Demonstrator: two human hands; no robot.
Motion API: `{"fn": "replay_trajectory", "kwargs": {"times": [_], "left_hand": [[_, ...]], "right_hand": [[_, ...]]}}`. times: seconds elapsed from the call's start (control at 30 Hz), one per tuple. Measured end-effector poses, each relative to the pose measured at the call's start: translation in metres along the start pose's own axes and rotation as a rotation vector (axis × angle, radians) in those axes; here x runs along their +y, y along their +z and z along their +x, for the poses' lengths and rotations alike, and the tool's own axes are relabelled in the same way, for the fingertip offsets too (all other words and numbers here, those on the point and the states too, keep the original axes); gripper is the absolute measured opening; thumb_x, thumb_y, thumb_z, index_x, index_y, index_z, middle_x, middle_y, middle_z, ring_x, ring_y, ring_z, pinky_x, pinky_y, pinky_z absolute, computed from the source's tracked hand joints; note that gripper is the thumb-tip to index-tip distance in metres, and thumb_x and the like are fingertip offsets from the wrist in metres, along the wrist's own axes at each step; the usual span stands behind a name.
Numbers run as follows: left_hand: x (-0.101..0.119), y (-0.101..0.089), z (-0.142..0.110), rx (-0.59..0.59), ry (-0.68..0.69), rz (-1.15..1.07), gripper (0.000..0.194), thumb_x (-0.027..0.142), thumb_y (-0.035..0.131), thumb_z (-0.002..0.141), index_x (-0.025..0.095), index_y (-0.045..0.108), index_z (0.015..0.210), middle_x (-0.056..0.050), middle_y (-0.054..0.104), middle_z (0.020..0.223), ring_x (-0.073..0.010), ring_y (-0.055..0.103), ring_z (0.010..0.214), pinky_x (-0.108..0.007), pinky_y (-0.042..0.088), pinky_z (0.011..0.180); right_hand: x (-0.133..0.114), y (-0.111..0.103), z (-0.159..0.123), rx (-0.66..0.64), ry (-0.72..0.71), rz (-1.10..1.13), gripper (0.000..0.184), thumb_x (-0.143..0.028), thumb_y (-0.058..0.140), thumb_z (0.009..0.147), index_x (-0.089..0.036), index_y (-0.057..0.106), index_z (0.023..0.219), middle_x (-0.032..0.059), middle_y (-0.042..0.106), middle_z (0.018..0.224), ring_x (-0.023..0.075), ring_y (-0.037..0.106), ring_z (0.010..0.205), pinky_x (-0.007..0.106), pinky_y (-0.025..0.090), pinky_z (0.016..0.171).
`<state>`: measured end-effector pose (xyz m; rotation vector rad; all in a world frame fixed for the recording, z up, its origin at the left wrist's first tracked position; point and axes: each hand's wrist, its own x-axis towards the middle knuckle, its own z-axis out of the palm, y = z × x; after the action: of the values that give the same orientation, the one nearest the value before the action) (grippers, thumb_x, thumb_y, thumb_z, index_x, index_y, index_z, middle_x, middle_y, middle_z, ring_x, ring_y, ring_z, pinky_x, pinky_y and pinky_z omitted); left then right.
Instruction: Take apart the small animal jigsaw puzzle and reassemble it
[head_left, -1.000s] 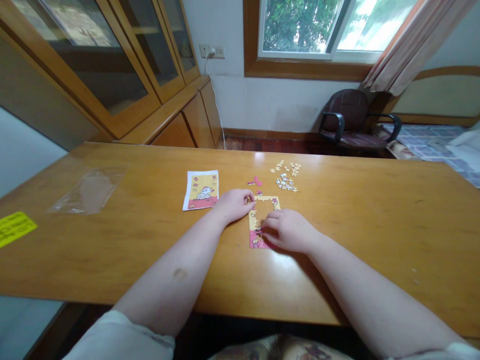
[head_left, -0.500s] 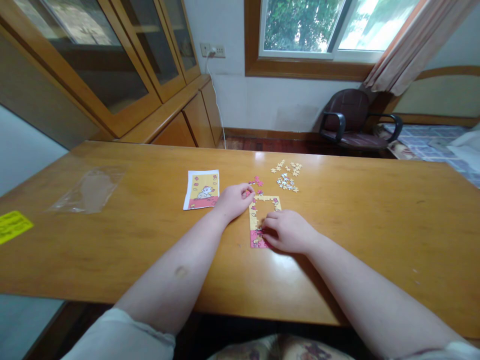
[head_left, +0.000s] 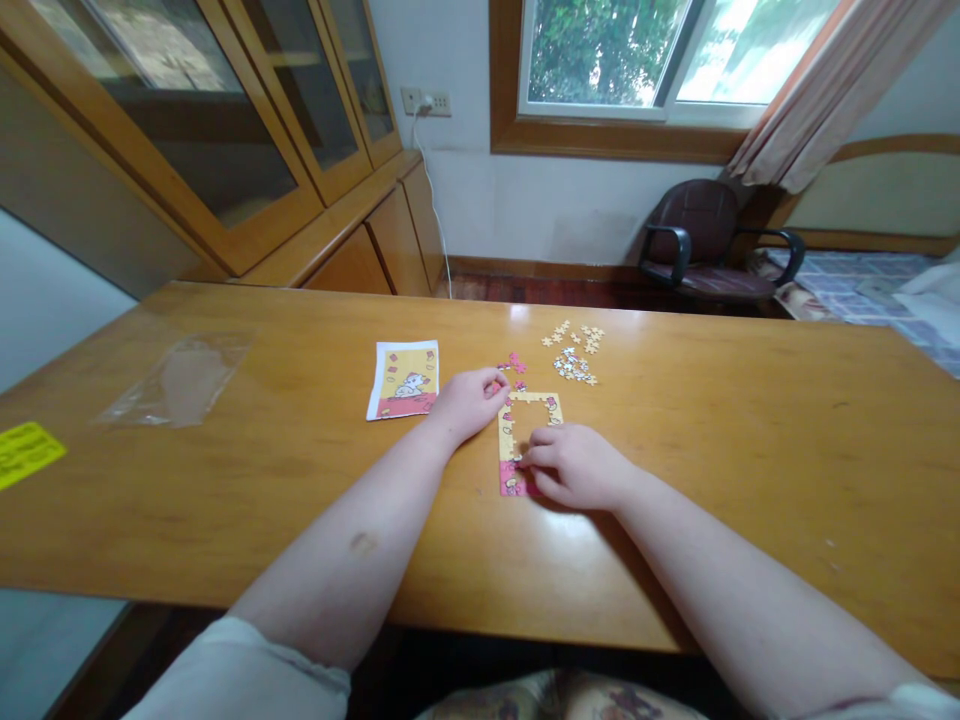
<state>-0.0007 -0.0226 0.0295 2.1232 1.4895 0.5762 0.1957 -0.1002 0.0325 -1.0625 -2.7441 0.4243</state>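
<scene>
A partly built jigsaw puzzle [head_left: 526, 412] in yellow and pink lies on the wooden table [head_left: 735, 470]. Its border is joined and its middle is bare. My right hand [head_left: 574, 465] rests on the puzzle's lower right, fingers curled and pinched on the pink lower part; what they hold is too small to name. My left hand [head_left: 469, 400] lies beside the puzzle's upper left corner, fingers closed near some loose pink pieces [head_left: 513, 363]. A reference picture card [head_left: 404, 379] lies left of that hand. Several loose pale pieces [head_left: 574, 356] are scattered beyond the puzzle.
A clear plastic bag [head_left: 178, 380] and a yellow sticker [head_left: 26, 449] lie at the table's left. Wooden cabinets with glass doors [head_left: 225, 130] stand behind on the left. A dark armchair [head_left: 701, 245] sits under the window.
My left hand moved slightly up toward the loose pink pieces. My right hand stayed on the puzzle's lower part, with small finger shifts.
</scene>
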Motion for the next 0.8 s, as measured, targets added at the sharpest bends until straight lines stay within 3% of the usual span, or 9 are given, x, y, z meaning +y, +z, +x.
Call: {"fn": "replay_trajectory", "kwargs": {"times": [0.47, 0.67, 0.8], "left_hand": [[-0.001, 0.002, 0.000, -0.170, 0.038, 0.183, 0.026, 0.036, 0.056, 0.081, 0.027, 0.074, 0.097, -0.001, 0.072, 0.080, -0.0175, 0.063, 0.073, -0.026, 0.043, 0.064], [0.000, 0.002, 0.000, -0.188, 0.049, 0.216, 0.027, 0.036, 0.055, 0.083, 0.028, 0.074, 0.100, -0.002, 0.074, 0.087, -0.0191, 0.066, 0.079, -0.027, 0.047, 0.070], [0.000, 0.002, 0.000, -0.142, 0.016, 0.238, 0.029, 0.033, 0.051, 0.085, 0.028, 0.074, 0.101, -0.004, 0.075, 0.095, -0.0219, 0.066, 0.087, -0.029, 0.049, 0.074]], "right_hand": [[0.000, 0.000, 0.000, -0.014, 0.084, -0.027, 0.025, -0.025, 0.048, 0.089, -0.021, 0.072, 0.098, 0.0039, 0.066, 0.084, 0.0145, 0.057, 0.070, 0.027, 0.036, 0.066], [0.007, -0.006, 0.001, 0.170, 0.427, -0.245, 0.027, -0.032, 0.046, 0.094, -0.019, 0.069, 0.099, 0.0081, 0.068, 0.096, 0.0213, 0.056, 0.088, 0.033, 0.035, 0.077], [0.011, -0.007, 0.002, 0.178, 0.540, -0.296, 0.027, -0.028, 0.044, 0.095, -0.017, 0.069, 0.091, 0.0104, 0.068, 0.094, 0.0230, 0.055, 0.089, 0.035, 0.034, 0.079]]}}
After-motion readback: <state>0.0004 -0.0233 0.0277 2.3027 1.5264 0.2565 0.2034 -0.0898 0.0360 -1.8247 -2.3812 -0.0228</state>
